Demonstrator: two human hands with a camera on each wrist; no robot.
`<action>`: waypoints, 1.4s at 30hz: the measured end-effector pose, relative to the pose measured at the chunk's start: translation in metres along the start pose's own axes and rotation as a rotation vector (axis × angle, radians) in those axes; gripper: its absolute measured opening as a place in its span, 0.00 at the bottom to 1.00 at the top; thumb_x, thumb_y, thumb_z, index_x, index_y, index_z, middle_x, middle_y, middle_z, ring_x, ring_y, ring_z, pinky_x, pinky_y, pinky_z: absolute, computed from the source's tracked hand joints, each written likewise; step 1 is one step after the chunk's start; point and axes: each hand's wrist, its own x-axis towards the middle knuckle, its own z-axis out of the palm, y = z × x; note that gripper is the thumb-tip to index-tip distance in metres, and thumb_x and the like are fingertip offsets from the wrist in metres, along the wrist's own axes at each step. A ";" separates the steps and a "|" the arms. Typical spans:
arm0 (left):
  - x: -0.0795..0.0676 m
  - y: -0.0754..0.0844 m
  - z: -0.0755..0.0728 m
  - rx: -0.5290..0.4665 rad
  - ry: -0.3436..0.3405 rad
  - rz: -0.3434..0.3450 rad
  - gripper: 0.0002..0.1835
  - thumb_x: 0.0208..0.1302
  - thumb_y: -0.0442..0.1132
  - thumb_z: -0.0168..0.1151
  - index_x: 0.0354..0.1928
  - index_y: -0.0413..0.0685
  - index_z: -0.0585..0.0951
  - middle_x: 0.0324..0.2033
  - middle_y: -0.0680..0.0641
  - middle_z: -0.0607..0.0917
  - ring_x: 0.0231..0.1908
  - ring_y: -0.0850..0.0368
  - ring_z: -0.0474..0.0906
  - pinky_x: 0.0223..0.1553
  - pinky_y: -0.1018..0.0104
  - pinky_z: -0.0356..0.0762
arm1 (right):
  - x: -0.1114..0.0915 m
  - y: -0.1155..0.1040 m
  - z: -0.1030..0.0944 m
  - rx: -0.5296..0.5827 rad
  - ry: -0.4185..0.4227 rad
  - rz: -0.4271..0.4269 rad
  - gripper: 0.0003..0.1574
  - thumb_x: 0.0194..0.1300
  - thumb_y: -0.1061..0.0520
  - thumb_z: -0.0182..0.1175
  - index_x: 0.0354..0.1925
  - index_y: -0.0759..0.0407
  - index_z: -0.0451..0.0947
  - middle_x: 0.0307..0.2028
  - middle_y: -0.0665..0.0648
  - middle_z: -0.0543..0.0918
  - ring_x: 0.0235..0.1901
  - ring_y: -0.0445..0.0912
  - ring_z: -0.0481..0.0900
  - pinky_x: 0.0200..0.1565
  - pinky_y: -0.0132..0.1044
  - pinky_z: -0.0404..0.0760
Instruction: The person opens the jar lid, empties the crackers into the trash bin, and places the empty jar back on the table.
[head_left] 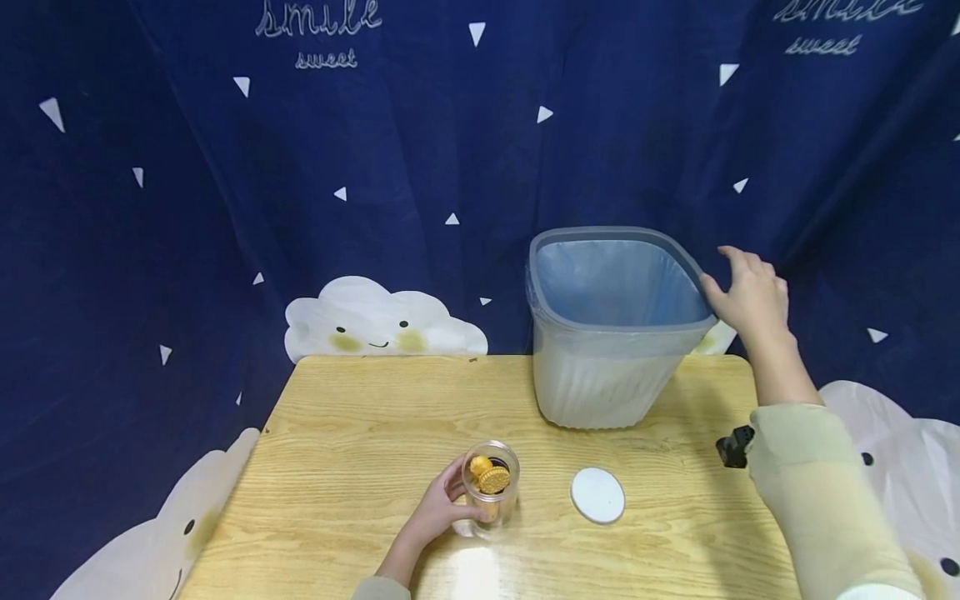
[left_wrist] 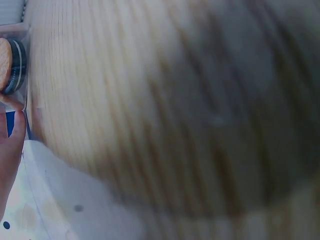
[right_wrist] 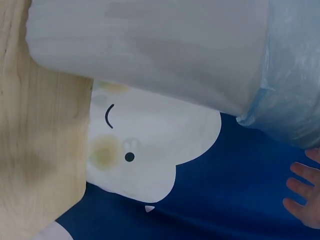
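Observation:
My left hand (head_left: 437, 505) grips the side of a clear plastic jar (head_left: 510, 502) standing near the front of the table. Inside it are round golden biscuits (head_left: 493, 480) and dark sandwich cookies (left_wrist: 18, 66). Up at the back right, my right hand (head_left: 753, 302) is beside the trash bin (head_left: 600, 375), its fingers spread and its thumb at the rim's right corner. Grey edging rings the bin's top, and a bluish liner bag (right_wrist: 295, 70) folds over it. To the right of the jar a round white lid (head_left: 597, 496) lies flat.
The wooden table (head_left: 360, 433) ends at the back against a dark blue curtain (head_left: 420, 150) with white triangles and clouds. A small black device (head_left: 734, 447) sits at my right wrist.

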 end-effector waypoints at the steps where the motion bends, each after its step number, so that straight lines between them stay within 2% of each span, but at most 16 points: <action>1: 0.000 0.000 0.000 0.000 0.000 -0.001 0.50 0.42 0.31 0.73 0.68 0.42 0.56 0.62 0.38 0.67 0.60 0.45 0.65 0.61 0.62 0.64 | 0.002 0.000 0.000 -0.011 -0.014 0.000 0.35 0.67 0.46 0.46 0.66 0.62 0.55 0.61 0.73 0.60 0.59 0.68 0.56 0.55 0.66 0.55; 7: 0.001 -0.002 0.000 0.004 0.009 -0.006 0.50 0.40 0.32 0.74 0.67 0.42 0.58 0.61 0.38 0.67 0.60 0.45 0.65 0.59 0.70 0.66 | 0.015 0.004 -0.001 -0.065 -0.116 0.013 0.39 0.67 0.43 0.44 0.67 0.63 0.51 0.62 0.74 0.57 0.59 0.70 0.54 0.57 0.67 0.53; 11: -0.002 0.015 0.002 -0.003 0.007 -0.013 0.50 0.39 0.30 0.73 0.67 0.38 0.58 0.60 0.36 0.68 0.59 0.43 0.65 0.60 0.64 0.65 | 0.022 0.006 -0.002 -0.131 -0.202 -0.011 0.43 0.66 0.39 0.42 0.68 0.64 0.48 0.63 0.75 0.55 0.59 0.70 0.51 0.58 0.67 0.50; 14: -0.005 0.028 0.004 -0.002 0.001 -0.016 0.49 0.40 0.28 0.72 0.66 0.35 0.57 0.59 0.33 0.68 0.59 0.40 0.65 0.61 0.55 0.63 | 0.024 0.005 -0.002 -0.177 -0.262 -0.037 0.44 0.67 0.37 0.41 0.68 0.64 0.46 0.63 0.75 0.53 0.60 0.70 0.49 0.58 0.67 0.47; 18: -0.004 0.025 0.003 0.001 0.001 -0.006 0.49 0.40 0.28 0.72 0.66 0.34 0.57 0.59 0.32 0.68 0.59 0.40 0.65 0.61 0.54 0.63 | 0.023 0.002 -0.002 -0.205 -0.309 -0.053 0.43 0.67 0.37 0.40 0.69 0.62 0.45 0.64 0.74 0.51 0.62 0.70 0.46 0.61 0.67 0.40; 23: -0.001 0.011 0.001 0.010 0.007 -0.007 0.50 0.40 0.29 0.73 0.67 0.38 0.56 0.60 0.35 0.67 0.59 0.42 0.65 0.61 0.58 0.64 | 0.021 0.001 -0.002 -0.214 -0.323 -0.053 0.41 0.68 0.39 0.41 0.69 0.60 0.47 0.64 0.74 0.50 0.63 0.69 0.43 0.62 0.65 0.27; 28: -0.001 0.002 0.000 0.020 -0.003 -0.017 0.50 0.42 0.32 0.73 0.68 0.42 0.56 0.62 0.39 0.66 0.60 0.45 0.65 0.61 0.61 0.64 | 0.020 0.002 -0.002 -0.203 -0.349 -0.041 0.39 0.68 0.41 0.40 0.69 0.60 0.47 0.65 0.75 0.48 0.63 0.69 0.40 0.61 0.66 0.24; 36: -0.001 0.005 0.001 0.027 -0.017 -0.011 0.50 0.43 0.32 0.72 0.68 0.40 0.54 0.63 0.38 0.65 0.60 0.44 0.64 0.62 0.62 0.63 | 0.020 0.003 -0.004 -0.176 -0.409 -0.028 0.39 0.69 0.40 0.36 0.69 0.59 0.45 0.66 0.74 0.44 0.65 0.68 0.36 0.60 0.67 0.23; 42: -0.001 0.009 0.002 0.028 -0.029 -0.020 0.50 0.43 0.30 0.72 0.68 0.40 0.54 0.62 0.38 0.65 0.60 0.42 0.63 0.63 0.51 0.60 | 0.021 0.005 -0.003 -0.154 -0.445 -0.018 0.40 0.70 0.39 0.33 0.70 0.58 0.41 0.68 0.73 0.39 0.65 0.68 0.32 0.59 0.66 0.19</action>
